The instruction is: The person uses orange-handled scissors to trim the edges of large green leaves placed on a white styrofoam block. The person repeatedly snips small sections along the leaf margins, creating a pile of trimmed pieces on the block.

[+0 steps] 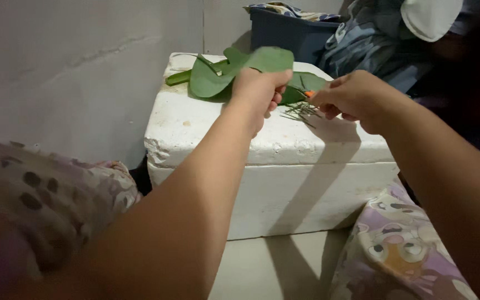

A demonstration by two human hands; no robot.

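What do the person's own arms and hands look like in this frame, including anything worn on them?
Both forearms are bare, with no sleeve reaching into view. The left hand and the right hand wear no gloves, and no ring, watch or bracelet can be seen. No markings show in the dim light.

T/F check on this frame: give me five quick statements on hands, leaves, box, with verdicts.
1. The left hand grips a green leaf. True.
2. The white foam box has its lid off. False: the lid is on, and leaves lie on top of it.
3. A pile of green leaves lies at the far side of the box top. True.
4. The right hand rests flat on the floor. False: it is raised over the box, fingers pinched near thin sticks.
5. A red bin stands behind the box. False: the bin is dark blue.
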